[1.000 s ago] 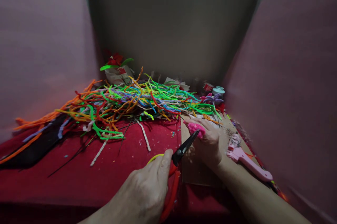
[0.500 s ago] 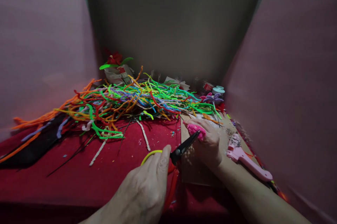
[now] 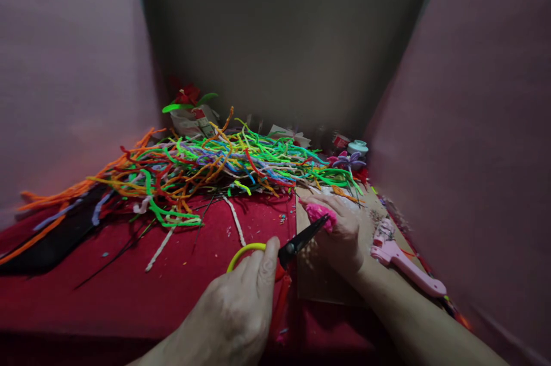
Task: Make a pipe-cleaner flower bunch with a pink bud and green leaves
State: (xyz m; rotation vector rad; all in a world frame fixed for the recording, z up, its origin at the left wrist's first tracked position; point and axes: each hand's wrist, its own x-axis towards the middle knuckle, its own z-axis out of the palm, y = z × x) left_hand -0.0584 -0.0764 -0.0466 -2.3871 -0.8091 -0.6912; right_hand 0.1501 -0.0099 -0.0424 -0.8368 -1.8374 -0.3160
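Note:
My left hand (image 3: 241, 291) is wrapped round the handles of a pair of scissors (image 3: 297, 245) with black blades and a yellow loop. The blades point up and right, and their tips touch or overlap a bright pink fuzzy bunch (image 3: 319, 214). That bunch is held in my right hand (image 3: 344, 240), above a brown board (image 3: 321, 283). Its lower part is hidden by the fingers. A red stick-like thing (image 3: 282, 303) shows beside my left hand, partly covered by it.
A large tangled heap of coloured pipe cleaners (image 3: 241, 154) spreads along the back of the red cloth (image 3: 142, 297). On the right lies a pink glue gun (image 3: 404, 265). Behind it stand a purple flower (image 3: 348, 160) and a small pale jar (image 3: 357, 148). Loose white stems (image 3: 235, 220) lie in front.
The scissors' yellow loop has swung slightly outward to the left. Both hands and the pink bunch stay almost where they were.

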